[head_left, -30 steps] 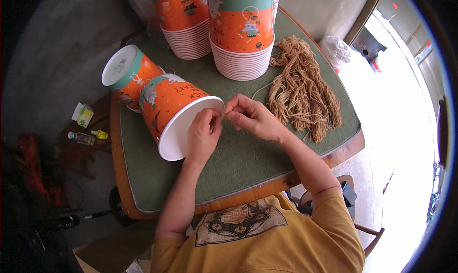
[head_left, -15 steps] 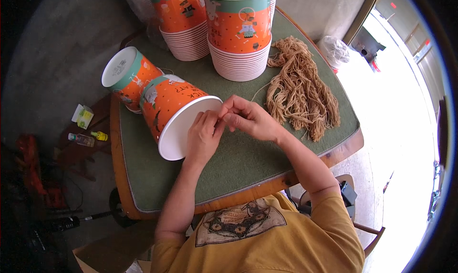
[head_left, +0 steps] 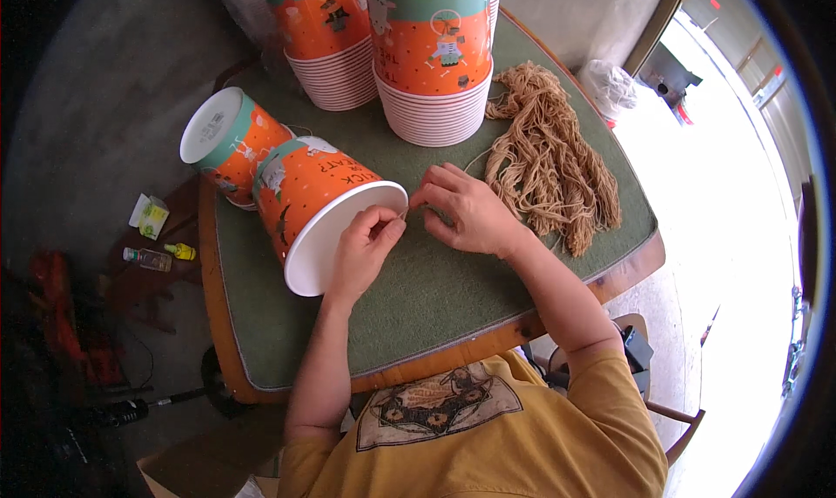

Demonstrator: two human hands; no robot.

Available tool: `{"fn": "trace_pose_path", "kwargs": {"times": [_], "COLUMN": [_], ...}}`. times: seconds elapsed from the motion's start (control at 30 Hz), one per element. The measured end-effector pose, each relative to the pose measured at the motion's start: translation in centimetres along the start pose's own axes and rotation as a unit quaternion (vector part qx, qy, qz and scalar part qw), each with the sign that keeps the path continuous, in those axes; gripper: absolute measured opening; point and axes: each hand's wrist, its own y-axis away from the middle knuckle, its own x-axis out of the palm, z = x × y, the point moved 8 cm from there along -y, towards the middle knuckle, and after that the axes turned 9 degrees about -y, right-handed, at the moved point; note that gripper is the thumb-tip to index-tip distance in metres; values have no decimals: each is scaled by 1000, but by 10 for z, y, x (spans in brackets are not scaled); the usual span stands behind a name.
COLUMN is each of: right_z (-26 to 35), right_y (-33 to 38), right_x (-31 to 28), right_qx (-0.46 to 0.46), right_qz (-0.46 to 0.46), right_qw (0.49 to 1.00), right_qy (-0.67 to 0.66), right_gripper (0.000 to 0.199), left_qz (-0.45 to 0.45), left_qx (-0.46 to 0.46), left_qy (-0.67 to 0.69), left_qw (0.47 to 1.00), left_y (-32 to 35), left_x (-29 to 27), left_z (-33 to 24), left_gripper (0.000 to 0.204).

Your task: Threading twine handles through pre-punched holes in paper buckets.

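Observation:
An orange paper bucket (head_left: 313, 180) with a green band and white rim lies tilted on its side, its mouth toward me. At that mouth my left hand (head_left: 361, 252) is closed in a pinch on a thin string (head_left: 403, 214) by the rim. My right hand (head_left: 470, 212) is just to the right, thumb and forefinger near the same string; its fingertips are partly hidden. A tan hank of yarn (head_left: 553, 163) lies loose to the right of my right hand, and a thin strand trails from it toward that hand.
Behind stand upside-down stacks of matching buckets, one stack (head_left: 431, 63) at the middle and another stack (head_left: 326, 45) to its left. One more bucket (head_left: 233, 145) lies behind the tilted one. All rest on a green-topped table (head_left: 418, 333) with a wooden edge. Small bottles (head_left: 148, 259) sit lower left.
My hands have moved slightly apart from each other. The left hand has turned so its thumb and fingertips show, and the tilted bucket has shifted slightly left and down.

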Motion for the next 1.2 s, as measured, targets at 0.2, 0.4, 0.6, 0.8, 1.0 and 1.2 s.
{"fn": "trace_pose_path", "kwargs": {"times": [0.2, 0.4, 0.6, 0.8, 1.0, 1.2], "right_z": [-15, -19, -28, -25, -19, -18], "right_y": [4, 6, 14, 15, 14, 14], "right_x": [11, 14, 16, 25, 30, 28], "right_qx": [69, 92, 163, 168, 140, 126], "right_qz": [19, 26, 30, 37, 3, 9], "right_qw": [994, 988, 978, 974, 976, 980], "right_qy": [-78, -120, -125, -149, -168, -155], "right_gripper": [14, 24, 27, 20, 15, 14], "left_qz": [39, 45, 41, 19, 33, 37], "left_qx": [-44, -33, -34, -62, -80, -89], "left_qy": [59, 55, 21, 41, 118, 155], "left_qw": [997, 997, 998, 997, 989, 983], "left_y": [0, -1, -1, -2, -1, 0], "left_x": [4, 4, 5, 6, 8, 10], "left_z": [2, 1, -1, 4, 6, 6], "left_gripper": [16, 16, 17, 19, 15, 9]}}
